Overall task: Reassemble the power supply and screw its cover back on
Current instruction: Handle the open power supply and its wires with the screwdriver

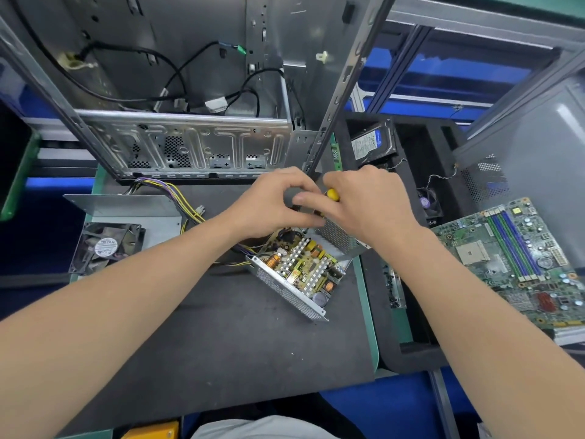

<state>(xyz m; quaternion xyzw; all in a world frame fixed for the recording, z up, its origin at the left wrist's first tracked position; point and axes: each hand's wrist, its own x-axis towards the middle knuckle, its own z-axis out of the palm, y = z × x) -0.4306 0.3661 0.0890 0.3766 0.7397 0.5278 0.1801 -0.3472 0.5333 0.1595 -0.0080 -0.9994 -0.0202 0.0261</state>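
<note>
The open power supply (286, 288) lies tilted on the dark mat, its circuit board (304, 264) exposed inside the perforated metal housing. Above its far end, my left hand (278, 201) is closed around a grey tool handle (289, 198). My right hand (367, 201) grips a screwdriver with a yellow handle (333, 194), right beside the left hand. The screwdriver's tip is hidden behind my fingers. The power supply's cover (126, 209) with its fan (106, 247) lies on the left of the mat, joined by yellow and purple wires (186, 204).
An empty computer case (190, 147) stands open behind the mat. A motherboard (519, 264) lies at the right. A black foam tray (443, 147) holds a hard drive (372, 144) and a small fan (429, 205). A grey case panel (538, 147) leans at the far right.
</note>
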